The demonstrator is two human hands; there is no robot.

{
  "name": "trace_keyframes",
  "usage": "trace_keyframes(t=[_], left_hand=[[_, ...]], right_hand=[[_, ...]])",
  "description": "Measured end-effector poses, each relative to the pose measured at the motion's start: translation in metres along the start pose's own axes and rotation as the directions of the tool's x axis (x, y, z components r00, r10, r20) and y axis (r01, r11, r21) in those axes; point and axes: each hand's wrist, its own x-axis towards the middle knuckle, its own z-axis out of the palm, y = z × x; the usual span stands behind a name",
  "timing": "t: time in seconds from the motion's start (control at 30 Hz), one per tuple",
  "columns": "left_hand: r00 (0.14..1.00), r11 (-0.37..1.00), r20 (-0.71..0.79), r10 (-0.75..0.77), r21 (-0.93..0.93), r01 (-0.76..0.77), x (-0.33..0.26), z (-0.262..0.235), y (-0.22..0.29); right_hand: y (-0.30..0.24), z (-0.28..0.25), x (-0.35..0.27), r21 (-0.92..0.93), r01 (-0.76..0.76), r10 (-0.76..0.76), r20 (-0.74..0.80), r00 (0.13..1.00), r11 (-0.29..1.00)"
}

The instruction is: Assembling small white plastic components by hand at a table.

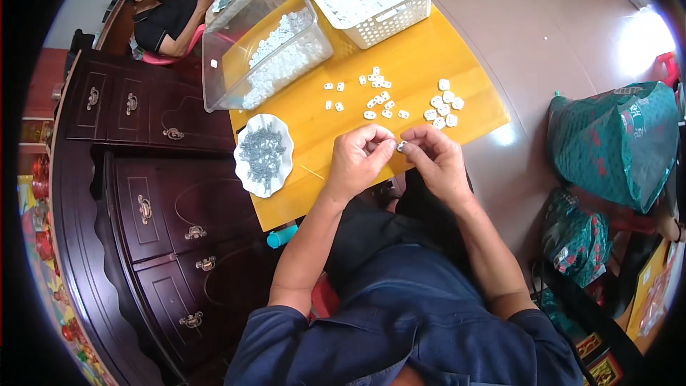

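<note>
Above the table's near edge my two hands meet, fingertips almost touching. My right hand pinches a small white plastic piece with dark holes. Thumb against forefinger, my left hand is closed right beside that piece; whatever it pinches is too small to make out. Just beyond my hands lie loose white two-holed pieces, with a tighter group of white rounded pieces to their right. Left of my left hand stands a white scalloped dish holding small grey metal parts.
A clear plastic bin and a white perforated basket, both with white pieces, stand at the table's far side. Dark wooden drawers flank the left. Green bags sit on the right floor. Another person sits far left.
</note>
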Motion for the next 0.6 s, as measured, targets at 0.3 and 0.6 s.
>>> trace_keyframes(t=[0.3,0.6], left_hand=[[0.999,0.998,0.019,0.031,0.047,-0.032,-0.0023,-0.0006,0.0003],[0.999,0.998,0.028,0.044,0.035,-0.045,0.0,0.0003,-0.0014]], right_hand=[[-0.0011,-0.001,-0.0015,-0.076,0.032,-0.032,0.0,0.999,0.997],[-0.0033,0.0015,-0.0006,-0.128,0.04,-0.043,-0.02,0.999,0.991]])
